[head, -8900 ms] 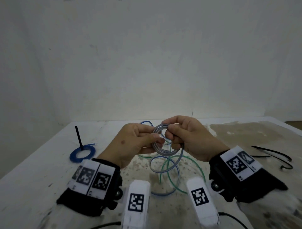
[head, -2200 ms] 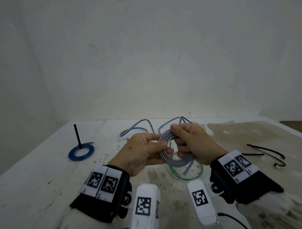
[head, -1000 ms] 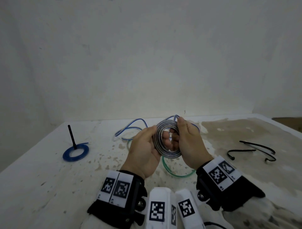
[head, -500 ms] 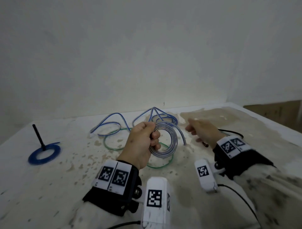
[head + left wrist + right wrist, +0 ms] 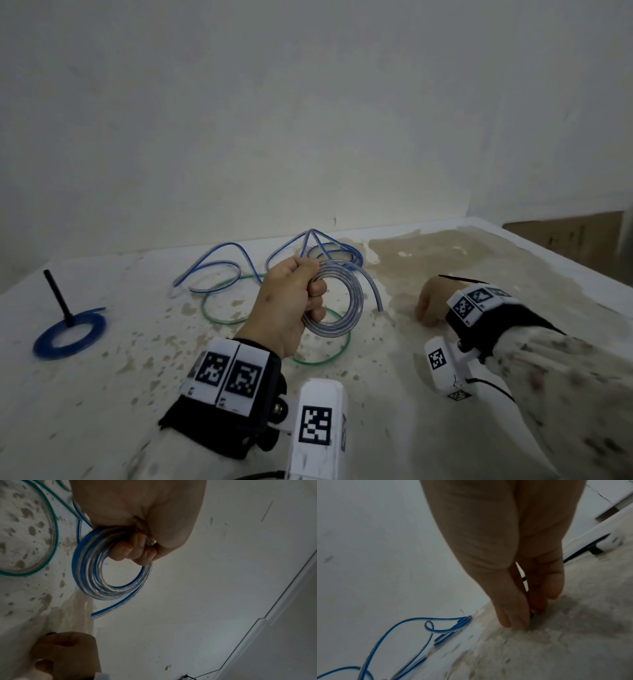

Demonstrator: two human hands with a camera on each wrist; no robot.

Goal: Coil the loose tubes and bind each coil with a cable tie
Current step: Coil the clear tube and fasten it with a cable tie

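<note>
My left hand [image 5: 313, 291] grips a coil of clear tube with a blue stripe [image 5: 346, 301] above the table, fingers curled through its ring [image 5: 109, 582]. One free end of the tube [image 5: 375, 294] sticks out to the right. My right hand [image 5: 424, 308] is down on the table to the right of the coil. Its thumb and fingertips [image 5: 511, 615] pinch a black cable tie [image 5: 524, 580] against the surface. Part of a black tie [image 5: 459, 279] shows behind that wrist. A loose blue tube [image 5: 219, 270] and a loose green tube [image 5: 219, 317] lie behind and under the coil.
A bound blue coil [image 5: 68, 334] with a black tie standing up from it [image 5: 60, 298] lies at the far left. The white stained table [image 5: 120, 394] meets a wall at the back. Its right edge [image 5: 582, 260] runs beside a brown box [image 5: 565, 236].
My right hand let go of the coil, moved right and dropped onto the cable ties. The left hand now holds the coil alone, and one tube end has sprung loose.
</note>
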